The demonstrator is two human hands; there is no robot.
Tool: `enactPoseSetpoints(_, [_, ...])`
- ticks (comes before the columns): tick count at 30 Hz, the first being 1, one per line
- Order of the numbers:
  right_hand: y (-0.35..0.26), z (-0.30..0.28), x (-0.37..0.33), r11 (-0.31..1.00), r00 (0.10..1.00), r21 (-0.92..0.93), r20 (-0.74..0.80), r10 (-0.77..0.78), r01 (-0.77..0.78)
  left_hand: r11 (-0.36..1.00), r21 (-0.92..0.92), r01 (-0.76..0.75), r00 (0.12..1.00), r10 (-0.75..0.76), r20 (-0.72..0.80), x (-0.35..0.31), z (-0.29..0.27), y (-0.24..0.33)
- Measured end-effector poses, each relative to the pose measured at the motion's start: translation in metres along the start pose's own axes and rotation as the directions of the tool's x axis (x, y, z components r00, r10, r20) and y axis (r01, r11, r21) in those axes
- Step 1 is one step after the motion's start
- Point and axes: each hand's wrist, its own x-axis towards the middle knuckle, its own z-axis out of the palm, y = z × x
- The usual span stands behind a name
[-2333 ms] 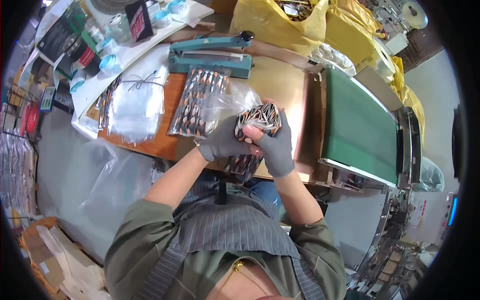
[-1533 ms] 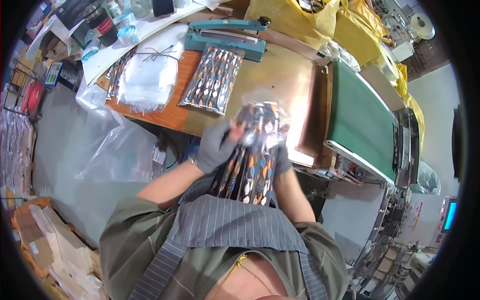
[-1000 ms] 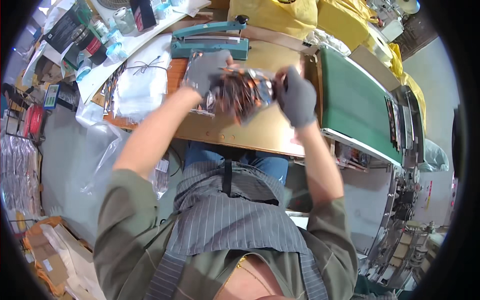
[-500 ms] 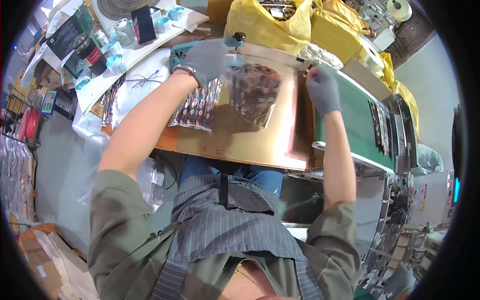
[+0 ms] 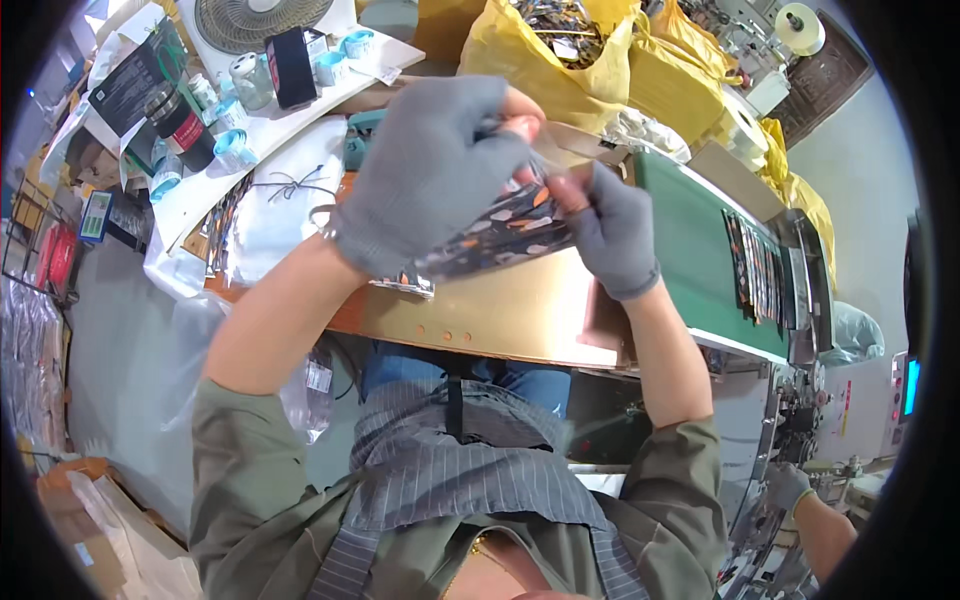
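My left hand [image 5: 430, 170], in a grey glove with bare fingertips, is closed on the top of a patterned packet in clear film [image 5: 515, 225]. From the right, my right hand [image 5: 615, 235], gloved the same way, pinches the packet's upper right edge. The packet is dark with orange and white leaf-like shapes and hangs tilted above a tan board [image 5: 530, 310]. Partly hidden under my left hand and the packet, similar patterned packets [image 5: 405, 283] lie on the board.
A green conveyor belt [image 5: 675, 235] on the right carries a row of patterned packets [image 5: 755, 265]. Yellow bags [image 5: 545, 75] stand behind. A white shelf [image 5: 285, 125] at left holds jars and tape rolls. Another person's gloved hand [image 5: 790, 487] is at the machine, lower right.
My right hand has come left from beside the belt to the packet. The packet, hanging lower before, is now raised and tilted between both hands. The other person's hand has come further into view.
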Motion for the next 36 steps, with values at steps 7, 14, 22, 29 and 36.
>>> enactPoseSetpoints(7, [0.043,0.062,0.039,0.828,0.893,0.345,0.261,0.367,-0.441,0.847,-0.329,0.418,0.908,-0.376,0.184,-0.036,-0.011,-0.149])
enactPoseSetpoints(14, [0.208,0.11,0.123,0.903,0.879,-0.19,-0.374,0.296,-0.385,0.804,-0.286,0.521,0.853,-0.504,0.136,-0.015,-0.012,-0.271])
enactPoseSetpoints(22, [0.108,0.153,0.204,0.881,0.997,-0.469,-0.002,0.075,-0.068,0.748,-0.218,0.627,0.75,-0.655,-0.089,0.056,-0.064,-0.312])
enactPoseSetpoints(29, [0.228,0.189,0.135,0.736,0.934,-0.613,-0.009,0.358,-0.288,0.678,-0.446,0.585,0.736,-0.674,-0.059,0.039,-0.065,-0.327])
enactPoseSetpoints(36, [0.23,0.198,0.131,0.766,0.965,-0.589,-0.103,0.242,-0.255,0.817,0.062,0.574,0.764,-0.506,-0.401,0.005,-0.057,-0.308])
